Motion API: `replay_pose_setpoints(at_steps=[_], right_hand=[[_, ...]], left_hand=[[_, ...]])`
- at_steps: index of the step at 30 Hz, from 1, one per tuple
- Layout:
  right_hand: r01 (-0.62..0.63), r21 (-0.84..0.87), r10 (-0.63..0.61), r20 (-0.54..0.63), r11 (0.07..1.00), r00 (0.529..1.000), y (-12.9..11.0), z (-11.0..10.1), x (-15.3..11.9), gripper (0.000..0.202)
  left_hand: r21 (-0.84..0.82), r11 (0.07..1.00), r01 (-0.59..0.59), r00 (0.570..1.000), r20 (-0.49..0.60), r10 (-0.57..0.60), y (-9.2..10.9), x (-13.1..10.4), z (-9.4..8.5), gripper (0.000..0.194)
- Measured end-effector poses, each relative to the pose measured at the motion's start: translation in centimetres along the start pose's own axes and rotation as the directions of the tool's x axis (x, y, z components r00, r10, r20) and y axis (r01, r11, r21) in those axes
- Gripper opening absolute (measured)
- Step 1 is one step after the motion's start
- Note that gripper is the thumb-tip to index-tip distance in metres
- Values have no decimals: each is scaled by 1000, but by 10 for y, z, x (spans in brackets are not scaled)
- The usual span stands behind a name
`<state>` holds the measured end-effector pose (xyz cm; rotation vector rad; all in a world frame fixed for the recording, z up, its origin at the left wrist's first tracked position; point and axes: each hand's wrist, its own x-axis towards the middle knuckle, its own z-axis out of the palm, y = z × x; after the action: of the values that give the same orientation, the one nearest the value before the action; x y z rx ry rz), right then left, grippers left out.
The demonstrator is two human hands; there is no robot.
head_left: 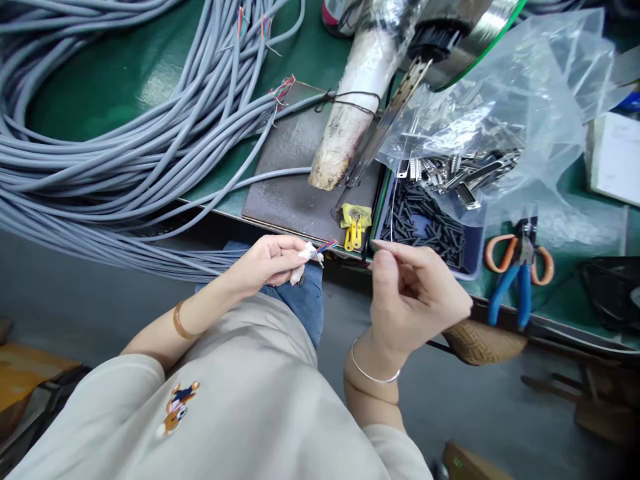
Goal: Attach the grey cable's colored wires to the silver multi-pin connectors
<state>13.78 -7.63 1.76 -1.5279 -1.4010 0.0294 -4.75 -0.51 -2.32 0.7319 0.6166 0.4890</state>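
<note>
"Views on the sheet?"
"One: head. I look out from the wearer's brow, facing forward and steeply down past the shirt front."
"Range?"
"Close. I have the left hand and right hand near mid-frame, within arm's reach."
"Field?"
"Wide: green bench across my upper half, grey floor beneath, lower right."

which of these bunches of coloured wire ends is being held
The bunch pinched in the left hand, poking out past white material at the fingertips. The other visible bunches lie farther back among the grey cables, with no hand on them.
</note>
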Motion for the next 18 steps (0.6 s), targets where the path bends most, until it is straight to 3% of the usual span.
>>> replay_pose_setpoints(at_steps=[5,10,18], right_hand=[[-3,-6,4,133,1000,991,2,8,0,12],[-40,54,34,120,998,992,3,12,1,8],[-253,195,202,247,948,948,9,16,-2,10]], left_hand=[[9,1000,-29,999,-32,29,5,-1,7,42],[27,999,-43,998,-46,44,10,1,9,42],[67,997,-47,996,-70,52,13,3,11,45]])
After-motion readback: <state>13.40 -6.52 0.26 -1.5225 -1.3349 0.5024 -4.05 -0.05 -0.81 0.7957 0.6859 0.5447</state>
